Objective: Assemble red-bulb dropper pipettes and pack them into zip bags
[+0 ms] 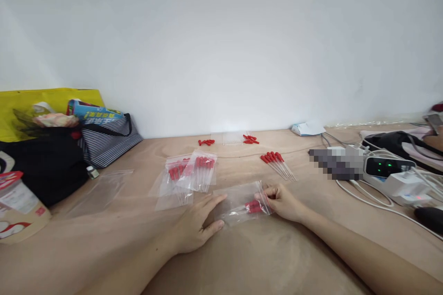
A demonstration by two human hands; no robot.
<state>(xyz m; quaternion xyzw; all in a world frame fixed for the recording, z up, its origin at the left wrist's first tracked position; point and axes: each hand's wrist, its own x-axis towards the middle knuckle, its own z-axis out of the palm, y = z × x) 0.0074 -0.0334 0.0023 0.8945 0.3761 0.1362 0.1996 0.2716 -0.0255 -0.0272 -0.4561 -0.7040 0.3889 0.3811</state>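
A clear zip-lock bag (235,200) lies sideways before me, with red-bulbed glass droppers (254,206) inside. My right hand (278,200) pinches its zip end on the right. At the other end, my left hand (199,221) has its thumb and fingers apart, the fingertips at the bag's edge. Beyond the left hand, filled bags of droppers (204,170) overlap one another. Several loose droppers (277,163) are fanned out past my right hand. Farther back are loose red rubber bulbs (206,142), more red bulbs (250,138) and thin glass tubes (232,138).
Flat clear bags (104,189) lie at left, near a small bottle (92,172), a large cup (20,207), a black bag (44,166) and a striped bag (107,140). Cables and a power strip with a lit display (389,166) crowd the right. A tissue pack (307,128) sits by the wall.
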